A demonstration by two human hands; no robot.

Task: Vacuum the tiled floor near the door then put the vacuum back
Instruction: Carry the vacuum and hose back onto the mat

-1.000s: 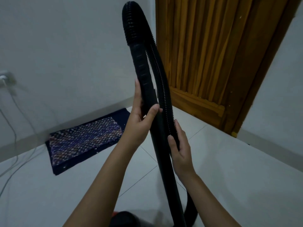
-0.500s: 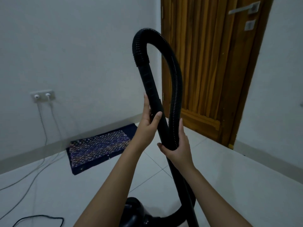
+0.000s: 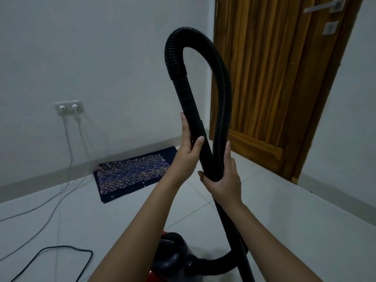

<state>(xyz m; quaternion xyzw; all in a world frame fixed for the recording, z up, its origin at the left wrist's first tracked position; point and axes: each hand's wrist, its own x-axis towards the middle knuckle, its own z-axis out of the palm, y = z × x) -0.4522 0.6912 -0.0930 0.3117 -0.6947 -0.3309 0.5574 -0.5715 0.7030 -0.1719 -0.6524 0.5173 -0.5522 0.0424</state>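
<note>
A black vacuum wand (image 3: 188, 102) stands upright in front of me. Its ribbed hose (image 3: 222, 92) loops over the top and runs back down beside it to the red and black vacuum body (image 3: 173, 259) on the white tiled floor (image 3: 284, 210) near my feet. My left hand (image 3: 188, 151) grips the smooth wand. My right hand (image 3: 222, 178), a little lower, wraps around the wand and hose together. The wooden door (image 3: 274, 78) is shut, straight ahead on the right.
A dark patterned mat (image 3: 132, 173) lies against the left wall. A wall socket (image 3: 68, 107) holds two plugs, with white cables trailing across the floor. A black power cord (image 3: 61, 259) loops on the tiles at lower left. The door handle (image 3: 323, 6) is at top right.
My view has tilted up and back, bringing the socket, cables and vacuum body into sight. My right hand has closed around the wand and hose; the left keeps its grip.
</note>
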